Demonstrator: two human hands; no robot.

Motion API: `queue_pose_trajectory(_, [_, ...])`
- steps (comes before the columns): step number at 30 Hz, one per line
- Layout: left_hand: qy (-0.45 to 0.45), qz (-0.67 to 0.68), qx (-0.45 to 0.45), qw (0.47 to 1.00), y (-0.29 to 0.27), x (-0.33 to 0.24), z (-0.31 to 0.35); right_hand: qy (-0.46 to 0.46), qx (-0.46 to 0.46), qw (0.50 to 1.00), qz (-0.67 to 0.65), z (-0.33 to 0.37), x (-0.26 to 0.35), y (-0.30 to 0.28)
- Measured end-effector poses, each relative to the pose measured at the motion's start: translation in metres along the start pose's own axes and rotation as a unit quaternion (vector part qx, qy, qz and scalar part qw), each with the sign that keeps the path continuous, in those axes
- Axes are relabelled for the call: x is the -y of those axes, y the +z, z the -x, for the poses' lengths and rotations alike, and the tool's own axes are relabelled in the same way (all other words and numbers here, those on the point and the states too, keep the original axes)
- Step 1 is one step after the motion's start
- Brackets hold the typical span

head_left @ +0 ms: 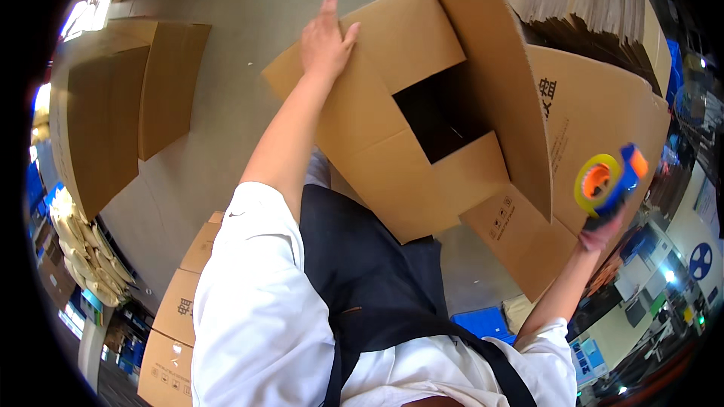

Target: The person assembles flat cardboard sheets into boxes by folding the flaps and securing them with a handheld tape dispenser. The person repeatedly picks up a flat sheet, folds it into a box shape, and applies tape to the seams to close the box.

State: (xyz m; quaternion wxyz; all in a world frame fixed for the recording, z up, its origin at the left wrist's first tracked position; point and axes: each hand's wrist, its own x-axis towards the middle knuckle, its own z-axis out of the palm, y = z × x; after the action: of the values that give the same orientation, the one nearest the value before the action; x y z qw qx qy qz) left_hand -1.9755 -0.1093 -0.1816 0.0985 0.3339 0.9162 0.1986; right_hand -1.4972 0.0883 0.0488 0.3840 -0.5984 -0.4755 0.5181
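A large brown cardboard box (377, 158) sits in front of me. Three of its flaps are folded inward, leaving a dark square gap in the middle, while the long right flap (494, 60) stands up. My left hand (326, 45) lies on the far left part of the box top, fingers stretched out and holding nothing. Off to the right, my right hand (602, 232) is closed round a tape dispenser (584, 188) with a roll of yellow tape and blue and orange parts. The dispenser is held apart from the box and slightly blurred.
Flat cardboard (596, 105) leans at the right, beside a stack of folded cartons (596, 11). Other boxes (113, 113) stand at the far left, and taped cartons (170, 316) are piled near my left side. A blue bin (481, 324) sits low on the right.
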Motion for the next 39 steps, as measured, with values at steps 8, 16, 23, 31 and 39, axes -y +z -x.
queue_pose_trajectory(8, [-0.114, 0.277, 0.042, 0.953, -0.006, -0.002, -0.025, -0.039, 0.193, 0.854, 0.482, 0.127, -0.144, 0.181])
queue_pose_trajectory(16, [0.09, 0.009, 0.005, 0.996, 0.022, -0.021, 0.0, 0.081, 0.171, 0.978, 0.086, 0.092, -0.16, 0.16])
queue_pose_trajectory(23, [0.11, -0.042, -0.061, 0.991, 0.044, -0.019, 0.002, 0.1, 0.191, 0.977, 0.003, 0.084, -0.131, 0.17])
queue_pose_trajectory(31, [0.054, -0.037, -0.047, 0.997, 0.051, -0.045, 0.005, 0.011, 0.311, 0.943, 0.12, 0.099, -0.154, 0.233])
queue_pose_trajectory(39, [0.04, 0.009, -0.077, 0.996, 0.054, -0.047, 0.004, -0.01, 0.275, 0.956, 0.099, 0.093, -0.171, 0.234])
